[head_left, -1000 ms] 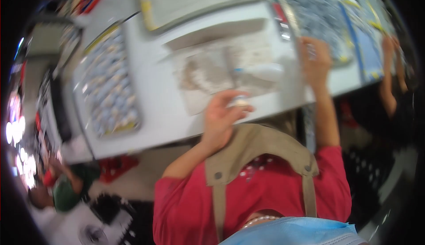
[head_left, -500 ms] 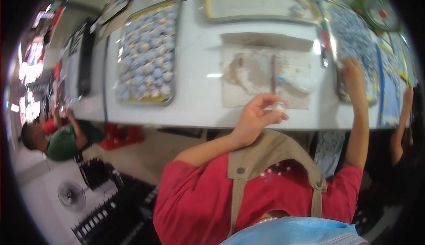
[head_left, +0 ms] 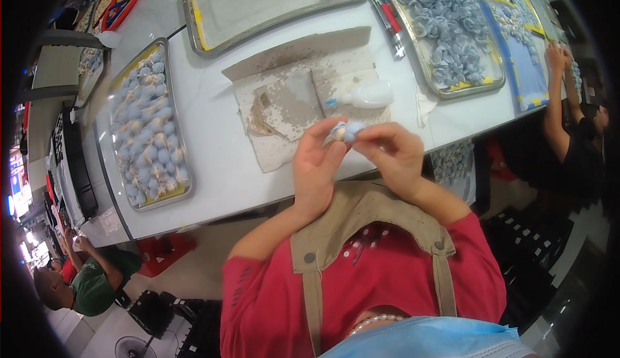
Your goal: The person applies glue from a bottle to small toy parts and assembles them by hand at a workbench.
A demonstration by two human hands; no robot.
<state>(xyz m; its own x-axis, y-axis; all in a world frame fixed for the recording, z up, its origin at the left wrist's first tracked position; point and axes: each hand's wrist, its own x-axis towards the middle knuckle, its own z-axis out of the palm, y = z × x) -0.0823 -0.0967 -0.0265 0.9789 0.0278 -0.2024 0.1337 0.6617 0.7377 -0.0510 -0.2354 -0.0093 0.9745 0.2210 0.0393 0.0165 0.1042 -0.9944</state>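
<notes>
Close to the table's front edge, my two hands meet over a small cream-and-blue figurine (head_left: pixel 338 133). My left hand (head_left: pixel 315 167) pinches it between thumb and fingers. From the other side, my right hand (head_left: pixel 395 157) is closed on a pale blue cup-shaped piece (head_left: pixel 352 130), which touches the figurine. The fingertips partly hide both. Just beyond the hands lies a stained piece of cardboard (head_left: pixel 271 145). On it rests a white squeeze bottle (head_left: pixel 371 94) with a blue tip, lying on its side.
A tray of blue-and-cream figurines (head_left: pixel 152 132) is at the left. At the right stands a tray of loose blue cup pieces (head_left: pixel 452 41), with pens (head_left: pixel 389 19) beside it. A larger tray (head_left: pixel 258 9) at the back holds a few figurines. Co-workers (head_left: pixel 97 280) sit at both sides.
My right hand has come back from the right-hand tray to my left hand, bringing a blue piece against the figurine. The whole view has turned and shifted.
</notes>
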